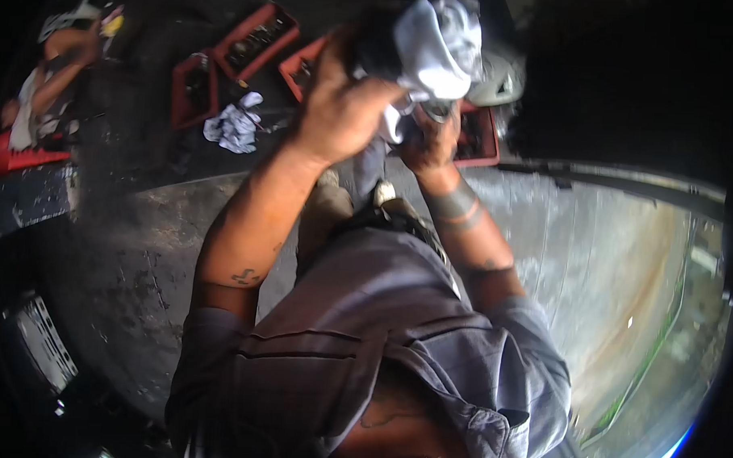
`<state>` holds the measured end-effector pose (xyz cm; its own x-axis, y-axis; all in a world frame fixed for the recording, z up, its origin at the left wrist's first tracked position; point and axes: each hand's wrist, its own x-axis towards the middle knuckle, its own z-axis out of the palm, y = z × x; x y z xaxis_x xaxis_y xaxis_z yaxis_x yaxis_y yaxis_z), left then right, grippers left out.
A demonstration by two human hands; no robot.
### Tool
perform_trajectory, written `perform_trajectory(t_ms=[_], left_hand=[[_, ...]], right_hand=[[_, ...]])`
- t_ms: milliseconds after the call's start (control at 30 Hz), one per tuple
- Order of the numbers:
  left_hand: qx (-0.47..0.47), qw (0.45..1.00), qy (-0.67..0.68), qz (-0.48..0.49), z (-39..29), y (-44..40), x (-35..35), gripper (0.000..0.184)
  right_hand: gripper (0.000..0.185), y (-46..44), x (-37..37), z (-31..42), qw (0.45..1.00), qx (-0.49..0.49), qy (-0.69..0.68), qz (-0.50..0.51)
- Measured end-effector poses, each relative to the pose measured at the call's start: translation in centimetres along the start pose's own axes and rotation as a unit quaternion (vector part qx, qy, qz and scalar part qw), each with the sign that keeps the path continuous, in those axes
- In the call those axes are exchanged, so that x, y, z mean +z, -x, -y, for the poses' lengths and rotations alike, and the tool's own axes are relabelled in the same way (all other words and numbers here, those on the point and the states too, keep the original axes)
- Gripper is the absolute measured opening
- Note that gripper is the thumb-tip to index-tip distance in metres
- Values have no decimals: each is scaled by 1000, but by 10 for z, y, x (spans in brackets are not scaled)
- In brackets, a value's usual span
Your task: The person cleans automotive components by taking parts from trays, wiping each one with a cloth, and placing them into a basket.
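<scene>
Both my hands are raised at the top centre of the head view, over the edge of a dark work surface. My left hand (pixel 338 115) is closed at a white cloth (pixel 433 54), its thumb pressed toward the cloth's lower side. Just beyond its fingers is something black, too dark to make out. My right hand (pixel 436 143) is closed beneath the cloth, around a dark, shiny, rounded metal part (pixel 440 111). The cloth covers most of that part, so its kind stays hidden. Blur softens the fingers of both hands.
Red bins with small dark parts, one bin (pixel 258 41) at the back, stand around my hands. A crumpled pale rag (pixel 234 126) lies left of them. A rounded grey-white object (pixel 498 78) sits at right. Another person's arm (pixel 61 85) is at far left, near a red container (pixel 22 156).
</scene>
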<state>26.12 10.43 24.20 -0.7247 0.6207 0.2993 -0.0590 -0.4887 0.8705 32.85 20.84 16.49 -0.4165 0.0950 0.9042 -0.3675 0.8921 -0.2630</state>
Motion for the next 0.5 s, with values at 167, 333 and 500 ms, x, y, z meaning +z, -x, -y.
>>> perform_trajectory(t_ms=[167, 333, 500], left_hand=[[110, 989, -65, -78, -8, -12, 4, 25], [210, 951, -220, -57, -27, -20, -9, 25], [232, 933, -268, -62, -10, -19, 2, 17]], right_hand=[[95, -55, 5, 9, 916, 217, -336, -17], [59, -76, -24, 4, 928, 183, -323, 36], [63, -57, -10, 19, 944, 179, -265, -76]])
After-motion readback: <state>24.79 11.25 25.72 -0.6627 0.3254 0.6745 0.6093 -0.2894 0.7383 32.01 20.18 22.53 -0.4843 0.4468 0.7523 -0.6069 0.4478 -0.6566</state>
